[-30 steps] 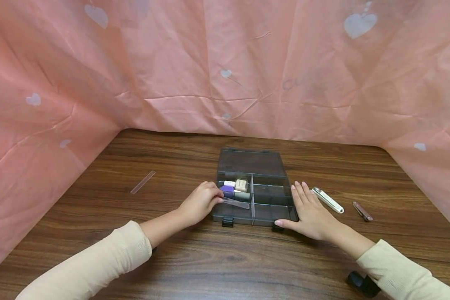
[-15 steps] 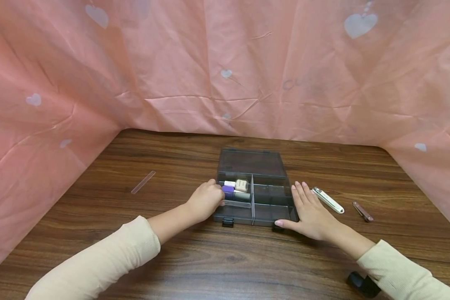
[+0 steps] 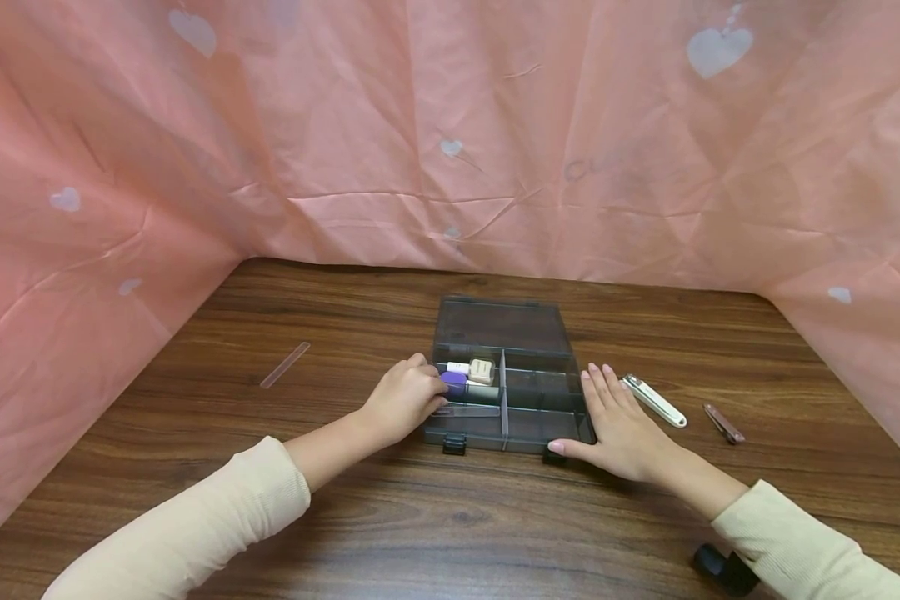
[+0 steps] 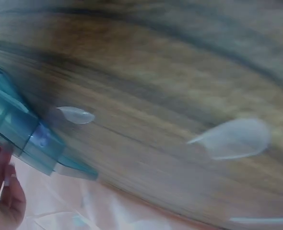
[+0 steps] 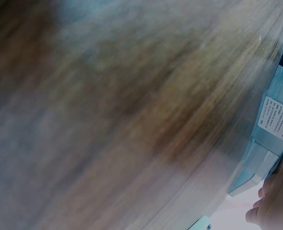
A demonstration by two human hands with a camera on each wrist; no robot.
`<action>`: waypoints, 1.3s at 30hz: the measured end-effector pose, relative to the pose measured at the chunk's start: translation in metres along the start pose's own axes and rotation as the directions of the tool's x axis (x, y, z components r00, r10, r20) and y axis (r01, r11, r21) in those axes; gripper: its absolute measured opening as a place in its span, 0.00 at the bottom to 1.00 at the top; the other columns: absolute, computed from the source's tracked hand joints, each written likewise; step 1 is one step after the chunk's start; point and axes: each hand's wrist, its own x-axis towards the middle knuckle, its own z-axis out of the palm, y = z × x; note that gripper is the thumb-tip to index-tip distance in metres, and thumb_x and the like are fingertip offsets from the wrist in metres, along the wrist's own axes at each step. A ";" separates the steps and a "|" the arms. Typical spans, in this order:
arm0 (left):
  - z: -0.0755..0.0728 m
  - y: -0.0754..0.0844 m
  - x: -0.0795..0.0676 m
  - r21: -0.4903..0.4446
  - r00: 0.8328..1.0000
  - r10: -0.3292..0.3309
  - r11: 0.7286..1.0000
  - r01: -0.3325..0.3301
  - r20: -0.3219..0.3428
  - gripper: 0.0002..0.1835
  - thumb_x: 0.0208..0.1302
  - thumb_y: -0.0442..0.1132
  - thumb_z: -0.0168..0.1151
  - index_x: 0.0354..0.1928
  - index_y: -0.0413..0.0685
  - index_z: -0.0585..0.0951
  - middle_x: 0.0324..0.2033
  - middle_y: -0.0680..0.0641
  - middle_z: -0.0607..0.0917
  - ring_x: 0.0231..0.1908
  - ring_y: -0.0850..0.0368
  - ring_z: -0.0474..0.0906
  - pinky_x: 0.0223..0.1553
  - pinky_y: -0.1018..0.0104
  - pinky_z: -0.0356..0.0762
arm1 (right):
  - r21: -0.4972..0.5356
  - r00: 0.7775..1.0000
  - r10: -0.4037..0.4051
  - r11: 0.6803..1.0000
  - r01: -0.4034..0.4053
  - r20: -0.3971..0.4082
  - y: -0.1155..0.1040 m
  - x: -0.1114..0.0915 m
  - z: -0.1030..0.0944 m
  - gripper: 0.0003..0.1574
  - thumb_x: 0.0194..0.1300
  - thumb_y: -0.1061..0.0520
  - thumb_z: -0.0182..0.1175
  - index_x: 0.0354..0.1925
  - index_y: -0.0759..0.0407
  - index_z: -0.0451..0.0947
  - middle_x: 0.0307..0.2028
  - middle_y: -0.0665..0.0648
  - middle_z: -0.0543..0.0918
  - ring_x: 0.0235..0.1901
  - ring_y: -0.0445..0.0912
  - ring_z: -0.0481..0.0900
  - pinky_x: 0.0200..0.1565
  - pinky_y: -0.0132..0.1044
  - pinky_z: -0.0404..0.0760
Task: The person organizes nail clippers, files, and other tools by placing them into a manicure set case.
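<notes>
A dark see-through compartment box [image 3: 504, 325] stands with its lid laid back. Its left part holds small bottles, among them a purple one [image 3: 453, 382] and a beige one [image 3: 482, 372]. My left hand [image 3: 401, 400] is at the left wall, fingers bent over the edge, pinching the left end of a clear divider strip [image 3: 471, 412]. That strip lies across the left part, in front of the bottles. In the left wrist view the fingers [image 4: 6, 184] are at the box wall [image 4: 36, 136]. My right hand [image 3: 621, 425] rests straight-fingered along the right wall, thumb at the front corner.
To the right of the box lie a white nail clipper [image 3: 656, 402] and a smaller brownish-pink clipper [image 3: 723, 423]. Another clear strip [image 3: 285, 365] lies on the table at left. A black object [image 3: 723, 568] is beside the right sleeve. A pink curtain [image 3: 450, 167] surrounds the table.
My left hand has moved the clear strip from slanted to straight across the left part, shifting right and then slightly back left. The right hand has stayed in place.
</notes>
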 end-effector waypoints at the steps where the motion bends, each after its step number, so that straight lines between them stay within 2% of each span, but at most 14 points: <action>1: 0.000 -0.002 -0.001 -0.016 1.000 0.004 1.000 -0.005 -0.028 0.03 0.51 0.39 0.69 0.28 0.48 0.85 0.29 0.52 0.85 0.33 0.56 0.75 0.32 0.67 0.75 | -0.001 1.000 0.000 1.000 0.000 0.000 0.000 0.000 0.000 0.69 0.54 0.25 0.53 0.68 0.77 0.44 0.69 0.75 0.44 0.70 0.68 0.39 0.65 0.64 0.47; 6: -0.001 -0.008 -0.009 -0.069 0.993 0.013 0.997 -0.022 -0.120 0.08 0.52 0.38 0.69 0.35 0.46 0.85 0.34 0.51 0.84 0.39 0.55 0.76 0.36 0.65 0.76 | 0.005 1.000 0.004 1.000 -0.004 0.006 0.000 0.000 -0.001 0.68 0.55 0.26 0.53 0.68 0.77 0.44 0.69 0.76 0.44 0.70 0.68 0.39 0.65 0.64 0.46; 14: -0.001 -0.013 -0.019 -0.169 0.983 -0.004 0.985 -0.027 -0.183 0.10 0.53 0.38 0.69 0.37 0.42 0.85 0.36 0.49 0.83 0.40 0.54 0.76 0.43 0.62 0.76 | 0.022 1.000 0.011 1.000 -0.011 0.013 0.001 -0.002 -0.001 0.68 0.55 0.26 0.53 0.68 0.77 0.42 0.69 0.75 0.43 0.70 0.67 0.38 0.66 0.64 0.45; 20: -0.002 -0.016 -0.026 -0.217 0.983 -0.079 0.975 0.042 -0.164 0.17 0.53 0.39 0.69 0.45 0.40 0.82 0.42 0.46 0.83 0.46 0.51 0.77 0.51 0.58 0.75 | 0.023 1.000 0.013 1.000 -0.013 0.012 0.002 -0.002 0.000 0.68 0.55 0.26 0.53 0.68 0.76 0.42 0.70 0.75 0.43 0.70 0.67 0.37 0.66 0.64 0.46; 25: -0.001 -0.021 -0.034 -0.276 0.973 -0.145 0.957 0.092 -0.177 0.22 0.52 0.38 0.70 0.48 0.36 0.79 0.46 0.42 0.82 0.50 0.48 0.76 0.53 0.55 0.75 | 0.018 1.000 0.012 1.000 -0.012 0.011 0.002 -0.002 0.000 0.69 0.55 0.26 0.53 0.68 0.76 0.42 0.70 0.75 0.43 0.70 0.67 0.37 0.66 0.64 0.46; 33: -0.001 -0.030 -0.048 -0.423 0.958 -0.252 0.890 0.171 -0.141 0.27 0.53 0.36 0.68 0.53 0.28 0.74 0.51 0.34 0.78 0.53 0.42 0.76 0.51 0.56 0.77 | 0.007 1.000 0.010 1.000 -0.010 0.011 0.001 0.000 0.000 0.69 0.55 0.25 0.53 0.68 0.76 0.43 0.69 0.75 0.43 0.70 0.67 0.38 0.66 0.64 0.46; 39: 0.000 -0.038 -0.058 -0.427 0.955 -0.281 0.878 0.218 -0.091 0.30 0.54 0.37 0.67 0.55 0.25 0.71 0.53 0.31 0.77 0.54 0.39 0.75 0.52 0.52 0.75 | 0.010 1.000 0.009 1.000 -0.010 0.017 0.000 0.000 0.000 0.69 0.55 0.25 0.53 0.68 0.77 0.43 0.69 0.75 0.43 0.70 0.68 0.38 0.66 0.64 0.46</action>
